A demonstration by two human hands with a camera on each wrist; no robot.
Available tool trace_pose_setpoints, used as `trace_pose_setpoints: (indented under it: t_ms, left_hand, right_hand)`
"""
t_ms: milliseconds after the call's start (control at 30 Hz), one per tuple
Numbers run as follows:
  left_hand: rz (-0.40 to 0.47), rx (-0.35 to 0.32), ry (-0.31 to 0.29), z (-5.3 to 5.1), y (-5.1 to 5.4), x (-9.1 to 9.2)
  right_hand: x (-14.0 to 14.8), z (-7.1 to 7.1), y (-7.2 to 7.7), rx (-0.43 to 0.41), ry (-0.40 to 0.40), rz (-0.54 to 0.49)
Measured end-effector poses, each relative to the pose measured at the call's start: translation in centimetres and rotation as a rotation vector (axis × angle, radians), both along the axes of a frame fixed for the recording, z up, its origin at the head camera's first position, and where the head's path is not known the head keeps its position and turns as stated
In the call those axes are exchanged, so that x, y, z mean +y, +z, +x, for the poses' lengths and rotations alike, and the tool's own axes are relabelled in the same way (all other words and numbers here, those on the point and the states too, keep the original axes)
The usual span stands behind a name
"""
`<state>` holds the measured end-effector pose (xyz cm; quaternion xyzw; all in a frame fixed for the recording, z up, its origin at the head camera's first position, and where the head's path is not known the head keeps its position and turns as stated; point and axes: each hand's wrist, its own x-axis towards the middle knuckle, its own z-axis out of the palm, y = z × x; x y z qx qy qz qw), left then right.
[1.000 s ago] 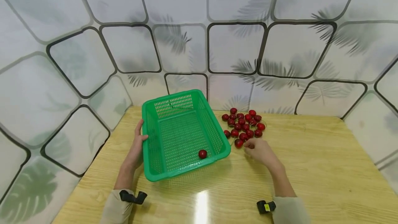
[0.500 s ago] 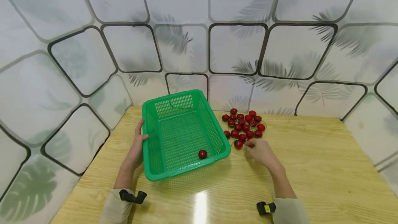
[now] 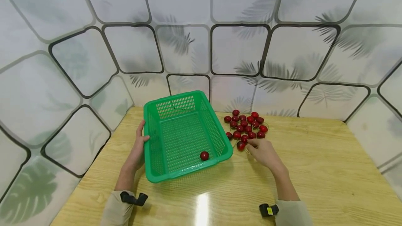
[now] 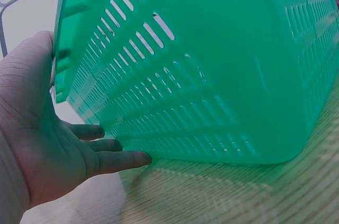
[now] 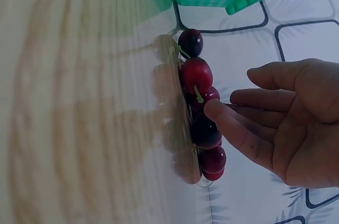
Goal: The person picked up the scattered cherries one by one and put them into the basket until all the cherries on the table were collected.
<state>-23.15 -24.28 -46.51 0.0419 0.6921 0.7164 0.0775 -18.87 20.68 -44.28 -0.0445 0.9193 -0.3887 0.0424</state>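
A green plastic basket (image 3: 185,138) with slotted walls has one dark red cherry (image 3: 204,155) inside, close to its near right corner. My left hand (image 3: 136,152) holds the basket's left side: the thumb is at the rim, and the other fingers (image 4: 124,161) lie straight along the outer wall. Right of the basket, several red cherries (image 3: 244,123) with stems lie in a cluster. At the cluster's near edge is my right hand (image 3: 263,153). In the right wrist view its index fingertip (image 5: 214,108) is at a cherry (image 5: 196,74), with the thumb apart and nothing gripped.
The light wooden table (image 3: 323,170) extends to the right of the cherries and in front of the basket. Behind it stands a wall covering (image 3: 238,50) with dark outlined shapes and leaf prints. Black wrist cameras (image 3: 134,198) sit on both sleeves.
My right hand has shifted slightly among the nearest cherries, and a cherry beside its fingertips has moved a little to the left. My left hand and the basket stay in place.
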Motion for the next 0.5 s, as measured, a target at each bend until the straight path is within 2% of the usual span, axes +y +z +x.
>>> trace_pose_setpoints:
  t_ms: [167, 400, 500]
  left_hand:
    - [0.001, 0.002, -0.001, 0.05, 0.02, -0.03]
    - [0.001, 0.014, 0.000, 0.04, 0.00, -0.03]
    - [0.000, 0.017, -0.002, 0.05, -0.01, -0.10]
  right_hand:
    - [-0.03, 0.01, 0.24, 0.028, 0.010, 0.029]
    - [-0.22, 0.08, 0.67, 0.008, -0.012, -0.022]
    - [-0.31, 0.13, 0.80, 0.048, -0.018, -0.015]
